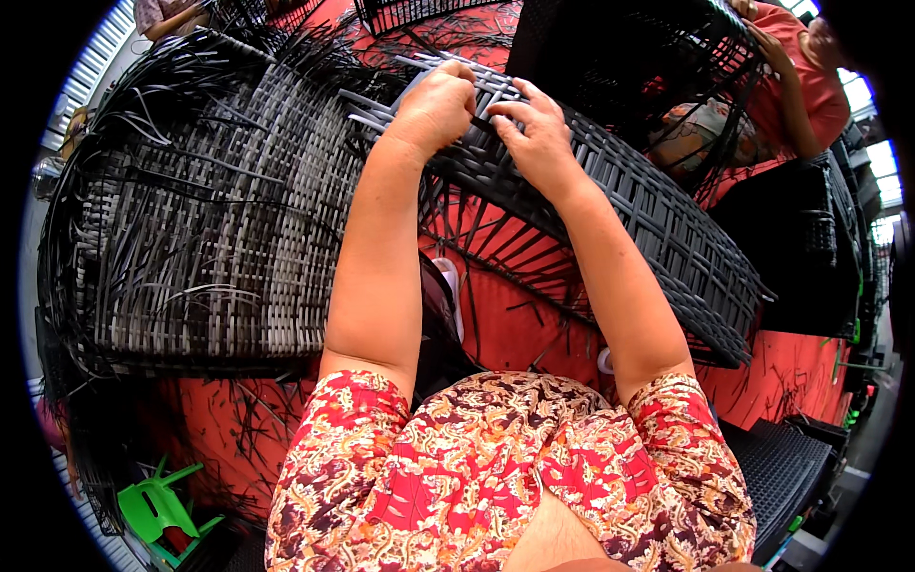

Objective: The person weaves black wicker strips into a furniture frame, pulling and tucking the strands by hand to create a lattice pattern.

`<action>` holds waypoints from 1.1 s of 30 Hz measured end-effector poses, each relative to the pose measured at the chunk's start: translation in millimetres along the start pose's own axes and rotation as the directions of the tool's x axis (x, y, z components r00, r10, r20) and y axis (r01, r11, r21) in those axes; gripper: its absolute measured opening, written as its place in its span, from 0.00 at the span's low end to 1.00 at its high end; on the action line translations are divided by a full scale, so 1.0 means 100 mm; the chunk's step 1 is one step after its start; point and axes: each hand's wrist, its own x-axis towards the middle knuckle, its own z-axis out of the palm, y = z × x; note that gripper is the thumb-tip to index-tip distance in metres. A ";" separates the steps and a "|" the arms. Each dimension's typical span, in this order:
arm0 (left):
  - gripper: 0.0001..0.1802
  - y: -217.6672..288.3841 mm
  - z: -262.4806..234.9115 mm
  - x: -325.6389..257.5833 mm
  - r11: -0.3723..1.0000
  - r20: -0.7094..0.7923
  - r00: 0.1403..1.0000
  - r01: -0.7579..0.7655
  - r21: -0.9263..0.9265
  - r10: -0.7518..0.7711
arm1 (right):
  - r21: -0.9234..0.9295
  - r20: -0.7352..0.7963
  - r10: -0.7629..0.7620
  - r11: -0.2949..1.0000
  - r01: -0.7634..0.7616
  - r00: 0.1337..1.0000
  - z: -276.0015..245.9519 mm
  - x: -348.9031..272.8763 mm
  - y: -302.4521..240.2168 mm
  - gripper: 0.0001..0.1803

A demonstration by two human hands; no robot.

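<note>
A long dark grey woven wicker piece (pixel 658 205) slants from the upper middle down to the right, with loose strands sticking out at its upper left end. My left hand (pixel 437 107) is closed at that end, its fingers curled over a grey wicker strand. Beside it, my right hand (pixel 538 133) bends thumb and fingers in a pinch at the woven edge, seemingly on a strand. The fingertips partly hide what they grip. Pale grey strand ends (pixel 370 112) jut out left of my left hand.
A large grey-black woven wicker panel (pixel 219 229) with a fringe of loose strands fills the left. Strand scraps litter the red floor (pixel 515 329). A green plastic stool (pixel 162 505) stands lower left. Another person (pixel 791 86) in a red top works at black wicker, upper right.
</note>
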 end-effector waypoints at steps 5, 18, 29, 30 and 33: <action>0.04 -0.08 -0.08 -0.02 0.975 0.095 0.992 0.101 -0.197 -0.083 | 0.017 0.145 0.083 0.996 -0.086 0.986 0.12 0.09 -0.03 0.12; 0.11 -0.15 -0.05 -0.04 0.915 0.144 0.904 0.394 0.088 -0.403 | 0.038 0.121 0.205 0.977 -0.211 0.971 0.17 0.12 -0.04 0.12; 0.14 -0.02 0.04 0.03 0.871 0.099 0.880 0.435 0.230 -0.465 | 0.047 0.075 0.179 0.982 -0.182 0.981 0.19 0.10 -0.03 0.12; 0.14 0.01 0.03 0.03 0.857 0.108 0.861 0.467 0.216 -0.496 | 0.042 0.073 0.181 0.982 -0.184 0.981 0.19 0.10 -0.02 0.12; 0.14 0.00 0.01 0.00 0.884 0.107 0.890 0.415 0.216 -0.444 | 0.033 0.072 0.179 0.983 -0.182 0.981 0.19 0.10 -0.03 0.12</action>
